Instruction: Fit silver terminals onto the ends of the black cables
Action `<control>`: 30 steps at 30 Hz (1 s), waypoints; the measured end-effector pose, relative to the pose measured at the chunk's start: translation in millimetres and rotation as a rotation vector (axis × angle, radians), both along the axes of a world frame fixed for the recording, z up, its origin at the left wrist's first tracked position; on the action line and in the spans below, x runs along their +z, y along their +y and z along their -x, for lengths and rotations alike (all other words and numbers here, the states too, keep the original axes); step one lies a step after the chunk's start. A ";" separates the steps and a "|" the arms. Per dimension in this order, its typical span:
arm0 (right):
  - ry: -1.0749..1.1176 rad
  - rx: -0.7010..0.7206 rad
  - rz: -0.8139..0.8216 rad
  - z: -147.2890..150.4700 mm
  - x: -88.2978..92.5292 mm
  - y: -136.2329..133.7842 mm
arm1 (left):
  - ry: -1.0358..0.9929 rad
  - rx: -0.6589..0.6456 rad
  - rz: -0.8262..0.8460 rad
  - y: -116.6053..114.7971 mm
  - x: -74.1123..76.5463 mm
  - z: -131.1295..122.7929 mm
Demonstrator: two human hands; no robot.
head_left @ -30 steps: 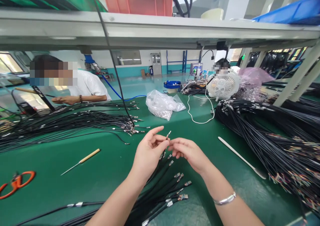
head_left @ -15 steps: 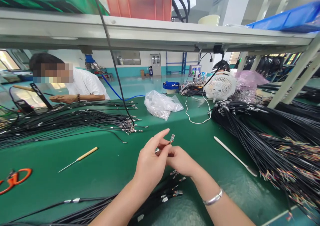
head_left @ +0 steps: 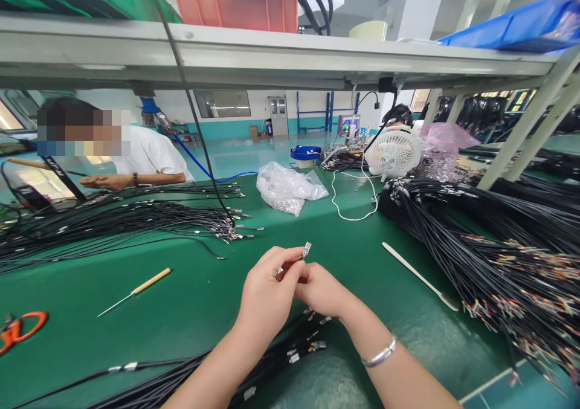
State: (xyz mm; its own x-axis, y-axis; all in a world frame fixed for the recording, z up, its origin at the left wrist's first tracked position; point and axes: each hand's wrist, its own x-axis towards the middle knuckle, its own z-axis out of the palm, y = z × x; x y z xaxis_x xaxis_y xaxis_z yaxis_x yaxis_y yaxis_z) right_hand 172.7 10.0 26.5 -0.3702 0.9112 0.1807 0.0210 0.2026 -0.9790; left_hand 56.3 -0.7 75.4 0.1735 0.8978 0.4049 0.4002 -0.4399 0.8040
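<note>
My left hand [head_left: 268, 288] and my right hand [head_left: 324, 289] meet over the middle of the table, fingers closed around one small metal connector [head_left: 307, 249] that points up. The left index fingertip presses against its side, and the right fingertips are partly hidden behind the left thumb. A second small metal connector [head_left: 278, 271] shows in the curl of my left fingers. Beneath my forearms lies a bundle of black cables [head_left: 194, 370] with metal connector ends and white labels.
On the green table [head_left: 181, 318] lie an awl [head_left: 151, 281], orange-handled scissors [head_left: 27, 327], a white stick [head_left: 419, 276], a plastic bag of small parts [head_left: 290, 188] and black cable piles [head_left: 453, 240]. A white fan [head_left: 393, 152] stands behind. Overhead runs a shelf [head_left: 272, 52]. A co-worker [head_left: 149, 149] sits across, left.
My left index finger, raised before, has come down against the connector. The connector has tilted slightly. The whole view has shifted a little.
</note>
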 end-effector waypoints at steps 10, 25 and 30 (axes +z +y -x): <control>-0.019 0.004 -0.004 0.4 -5.1 3.2 | -0.178 -0.039 0.189 4.8 2.8 -2.2; -0.003 0.012 0.024 2.8 -2.3 0.9 | -0.287 -0.014 0.345 10.0 2.9 0.4; -0.005 -0.014 0.000 1.4 -3.2 2.6 | -0.287 -0.040 0.294 10.9 -5.5 6.1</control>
